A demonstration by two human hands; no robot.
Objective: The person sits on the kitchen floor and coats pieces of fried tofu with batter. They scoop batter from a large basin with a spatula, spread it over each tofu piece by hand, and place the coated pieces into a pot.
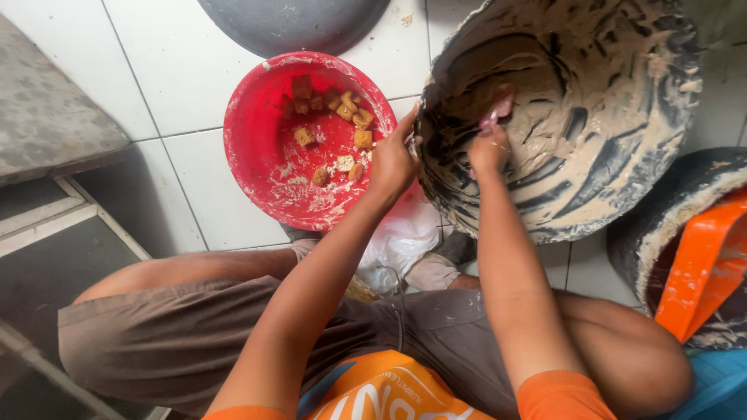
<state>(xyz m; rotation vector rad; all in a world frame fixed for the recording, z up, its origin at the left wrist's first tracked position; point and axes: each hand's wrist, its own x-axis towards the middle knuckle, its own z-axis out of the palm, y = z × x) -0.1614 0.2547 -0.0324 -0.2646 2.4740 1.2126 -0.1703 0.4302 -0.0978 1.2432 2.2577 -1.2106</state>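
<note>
Floor: white tiles [187, 70] run bare between the bowls and a grey stone slab [47, 117] at the left; open tile lies left of the red bowl
Big basin: black basin [576, 117] tilted toward the person, its rim at upper right, smeared inside with beige batter [498, 74]; nearly touching the red bowl
Red bowl: red plastic bowl [257, 148] on the tiles, holding browned cubes [342, 117] and batter smears
Grey bowl: dark rim [296, 23] at the top edge
Left hand: left hand [393, 159] grasps the basin's near rim
Right hand: right hand [489, 144] inside the basin, fingers curled, scraping batter; what it grips, I cannot tell
</note>
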